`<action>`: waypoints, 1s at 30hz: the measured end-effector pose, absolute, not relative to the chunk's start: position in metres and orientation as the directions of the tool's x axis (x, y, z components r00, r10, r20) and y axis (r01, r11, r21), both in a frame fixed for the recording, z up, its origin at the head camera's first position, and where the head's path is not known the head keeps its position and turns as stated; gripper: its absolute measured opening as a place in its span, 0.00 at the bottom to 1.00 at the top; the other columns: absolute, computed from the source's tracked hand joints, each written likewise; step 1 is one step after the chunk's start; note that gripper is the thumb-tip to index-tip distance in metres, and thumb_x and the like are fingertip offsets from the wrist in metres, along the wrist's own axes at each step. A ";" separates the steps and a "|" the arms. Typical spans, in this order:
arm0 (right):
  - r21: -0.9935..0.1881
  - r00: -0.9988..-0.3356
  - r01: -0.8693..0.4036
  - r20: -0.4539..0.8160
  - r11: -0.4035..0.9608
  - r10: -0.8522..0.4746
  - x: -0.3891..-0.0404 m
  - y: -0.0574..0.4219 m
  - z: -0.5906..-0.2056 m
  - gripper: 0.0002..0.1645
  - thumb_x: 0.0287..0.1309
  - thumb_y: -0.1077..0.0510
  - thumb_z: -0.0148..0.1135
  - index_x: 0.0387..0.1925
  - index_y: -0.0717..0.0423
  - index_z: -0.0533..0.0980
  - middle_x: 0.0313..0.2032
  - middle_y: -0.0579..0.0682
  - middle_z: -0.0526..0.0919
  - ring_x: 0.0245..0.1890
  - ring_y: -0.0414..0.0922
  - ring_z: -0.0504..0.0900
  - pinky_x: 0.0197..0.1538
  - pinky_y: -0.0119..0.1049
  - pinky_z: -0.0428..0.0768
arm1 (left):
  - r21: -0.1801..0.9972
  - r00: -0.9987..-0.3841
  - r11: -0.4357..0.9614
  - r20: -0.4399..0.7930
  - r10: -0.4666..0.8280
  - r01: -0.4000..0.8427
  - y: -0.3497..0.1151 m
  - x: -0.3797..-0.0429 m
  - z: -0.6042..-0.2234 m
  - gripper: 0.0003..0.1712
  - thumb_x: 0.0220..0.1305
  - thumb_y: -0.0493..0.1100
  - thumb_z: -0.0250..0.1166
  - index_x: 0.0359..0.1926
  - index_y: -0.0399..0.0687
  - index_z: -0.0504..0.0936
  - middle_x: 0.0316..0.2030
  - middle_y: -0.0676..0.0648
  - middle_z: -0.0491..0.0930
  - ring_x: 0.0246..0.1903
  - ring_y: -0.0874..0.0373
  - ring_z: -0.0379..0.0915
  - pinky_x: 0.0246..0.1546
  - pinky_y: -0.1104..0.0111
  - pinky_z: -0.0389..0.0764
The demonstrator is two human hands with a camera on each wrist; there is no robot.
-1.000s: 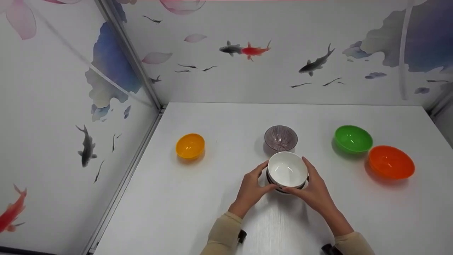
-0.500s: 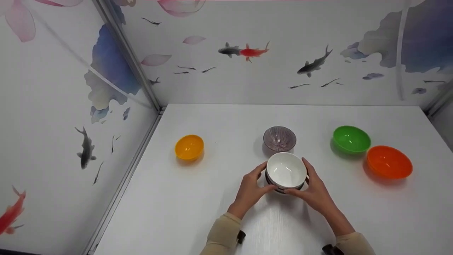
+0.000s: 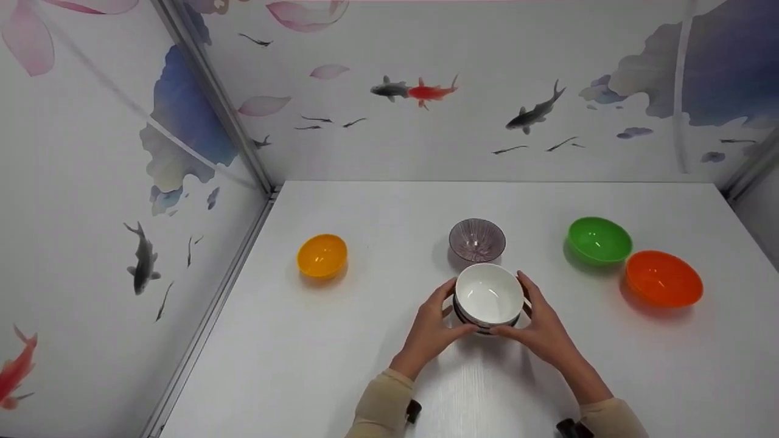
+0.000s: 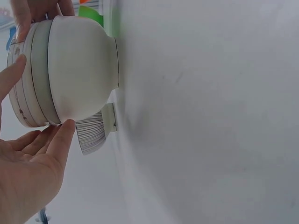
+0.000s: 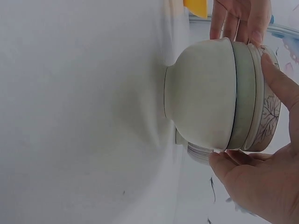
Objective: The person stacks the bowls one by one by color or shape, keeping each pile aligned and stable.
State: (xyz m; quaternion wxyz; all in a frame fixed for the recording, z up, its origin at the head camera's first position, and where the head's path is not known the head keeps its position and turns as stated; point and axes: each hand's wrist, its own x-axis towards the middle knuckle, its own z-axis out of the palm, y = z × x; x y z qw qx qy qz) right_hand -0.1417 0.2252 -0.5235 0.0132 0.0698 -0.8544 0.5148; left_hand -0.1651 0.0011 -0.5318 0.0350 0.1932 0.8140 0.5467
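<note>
A stack of nested white bowls [image 3: 489, 293] stands upright on the white table [image 3: 365, 340]. In the right wrist view, the top bowl [image 5: 270, 114] shows a leaf pattern below its rim. My left hand [image 3: 429, 331] holds the stack's left side, thumb in front and fingers round the side. From the right, my right hand [image 3: 543, 325] holds it the same way, its thumb close to the left one. Both wrist views show the thumbs on the upper bowls, above the large plain bottom bowl [image 4: 79, 67]. Just behind the stack sits a purple striped bowl [image 3: 477, 240].
A yellow bowl [image 3: 322, 257] stands to the left. Green [image 3: 600, 241] and orange [image 3: 664, 278] bowls sit close together on the right. Walls painted with fish, the back wall [image 3: 426, 146] and the left wall [image 3: 73, 243], border the table.
The head view has shifted slightly, so everything sits a little further left and lower in it. Both hands keep their hold on the stack, which stays in place.
</note>
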 end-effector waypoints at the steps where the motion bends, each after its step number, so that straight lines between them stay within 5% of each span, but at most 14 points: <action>1: -0.878 -0.989 -0.141 0.100 0.458 -0.112 -0.142 0.226 -0.523 0.70 0.43 0.55 0.82 0.77 0.65 0.45 0.75 0.67 0.54 0.75 0.65 0.55 0.73 0.57 0.64 | 0.906 -0.923 0.324 0.150 0.353 0.272 0.001 -0.165 -0.532 0.52 0.54 0.45 0.77 0.75 0.44 0.59 0.72 0.43 0.65 0.71 0.49 0.64 0.62 0.68 0.78; 13: -0.851 -0.992 -0.120 0.082 0.511 -0.096 -0.142 0.254 -0.507 0.69 0.43 0.53 0.82 0.77 0.62 0.47 0.75 0.65 0.57 0.76 0.64 0.55 0.72 0.55 0.62 | 0.909 -0.927 0.316 0.158 0.340 0.271 0.002 -0.164 -0.531 0.51 0.54 0.43 0.76 0.74 0.44 0.60 0.71 0.43 0.66 0.70 0.49 0.65 0.60 0.71 0.79; 30: -0.827 -0.992 -0.047 0.105 0.560 0.071 -0.148 0.316 -0.485 0.66 0.51 0.53 0.77 0.77 0.65 0.42 0.75 0.71 0.50 0.74 0.70 0.52 0.69 0.66 0.58 | 0.919 -0.931 0.299 0.150 0.333 0.255 0.004 -0.166 -0.532 0.50 0.53 0.43 0.76 0.73 0.43 0.61 0.71 0.43 0.67 0.71 0.49 0.65 0.60 0.73 0.78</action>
